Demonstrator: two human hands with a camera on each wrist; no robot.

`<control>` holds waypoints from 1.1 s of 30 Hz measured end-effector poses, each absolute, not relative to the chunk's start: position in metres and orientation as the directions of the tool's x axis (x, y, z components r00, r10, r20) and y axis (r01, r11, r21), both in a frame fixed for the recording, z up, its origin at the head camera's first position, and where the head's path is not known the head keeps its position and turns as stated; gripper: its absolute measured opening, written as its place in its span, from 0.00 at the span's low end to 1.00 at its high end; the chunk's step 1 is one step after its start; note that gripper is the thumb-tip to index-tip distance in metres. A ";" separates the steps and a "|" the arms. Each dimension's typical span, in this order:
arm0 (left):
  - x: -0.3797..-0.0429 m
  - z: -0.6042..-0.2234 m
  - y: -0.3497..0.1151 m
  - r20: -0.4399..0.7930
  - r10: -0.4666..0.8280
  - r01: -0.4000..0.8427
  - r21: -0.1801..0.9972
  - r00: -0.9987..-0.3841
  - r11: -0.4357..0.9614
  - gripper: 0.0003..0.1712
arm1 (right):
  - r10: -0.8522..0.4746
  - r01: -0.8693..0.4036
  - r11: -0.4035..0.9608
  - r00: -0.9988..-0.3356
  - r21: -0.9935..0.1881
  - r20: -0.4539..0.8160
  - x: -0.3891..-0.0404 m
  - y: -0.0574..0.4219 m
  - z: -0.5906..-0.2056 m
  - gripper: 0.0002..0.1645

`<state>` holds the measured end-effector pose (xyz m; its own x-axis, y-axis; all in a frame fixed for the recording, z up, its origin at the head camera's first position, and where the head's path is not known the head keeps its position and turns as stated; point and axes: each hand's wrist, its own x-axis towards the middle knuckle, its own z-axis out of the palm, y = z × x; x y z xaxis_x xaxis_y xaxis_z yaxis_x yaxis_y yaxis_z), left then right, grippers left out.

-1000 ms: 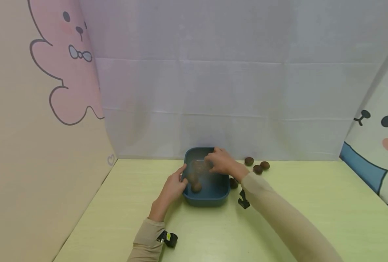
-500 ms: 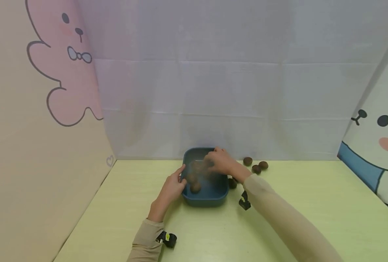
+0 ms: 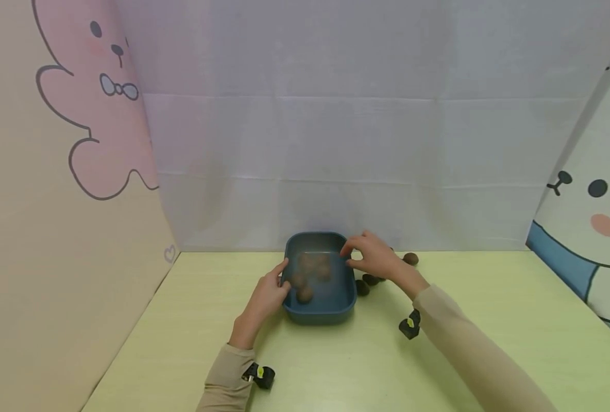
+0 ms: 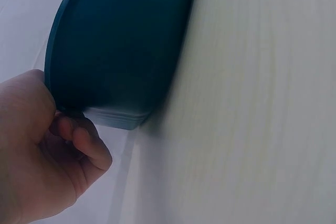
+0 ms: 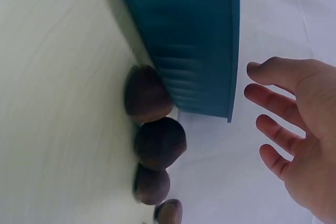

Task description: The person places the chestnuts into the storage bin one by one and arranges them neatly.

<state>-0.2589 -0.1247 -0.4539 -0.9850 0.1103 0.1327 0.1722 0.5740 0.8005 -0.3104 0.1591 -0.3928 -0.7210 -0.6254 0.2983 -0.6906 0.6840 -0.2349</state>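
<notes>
A dark blue basin [image 3: 319, 316] with rounded corners stands at the back of the table. My left hand [image 3: 265, 297] pinches its left rim, thumb over the edge and fingers outside, as the left wrist view shows too [image 4: 55, 150]. Several brown chestnuts [image 3: 305, 294] lie inside, hazy in the head view. My right hand [image 3: 374, 257] hovers by the right rim with nothing in it. In the right wrist view its fingers are spread and loosely bent. Outside the basin, a row of dark chestnuts [image 5: 160, 142] lies along its right wall, partly hidden by my right hand in the head view.
The yellow-green table [image 3: 336, 366] reaches back to a white cloth wall [image 3: 305, 143]. Another chestnut [image 3: 410, 258] lies behind my right hand. Side panels with a pink bear and a white cartoon animal [image 3: 609, 206] flank the table.
My right hand has come up and out of the basin toward the right. A chestnut now shows where its fingers were. My left hand has stayed at the left rim.
</notes>
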 end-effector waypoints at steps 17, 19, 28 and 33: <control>-0.259 -0.453 -0.125 0.124 0.109 0.164 0.805 -0.986 0.570 0.39 | -0.603 -0.682 0.664 -0.731 -0.306 0.321 -0.299 0.187 -0.411 0.12; -0.259 -0.453 -0.125 0.124 0.110 0.164 0.804 -0.986 0.572 0.39 | -0.599 -0.672 0.672 -0.741 -0.312 0.305 -0.299 0.190 -0.413 0.12; -0.258 -0.453 -0.125 0.123 0.110 0.164 0.807 -0.986 0.567 0.38 | -0.617 -0.653 0.663 -0.754 -0.366 0.226 -0.293 0.198 -0.421 0.14; -0.257 -0.453 -0.126 0.125 0.110 0.165 0.810 -0.986 0.563 0.38 | -0.653 -0.686 0.636 -0.722 -0.353 0.229 -0.292 0.197 -0.430 0.16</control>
<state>-0.2575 -0.1255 -0.4526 -0.9860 0.1104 0.1248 0.1655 0.5627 0.8099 -0.2921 0.1970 -0.4298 -0.7223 -0.6525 0.2292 -0.6864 0.6358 -0.3530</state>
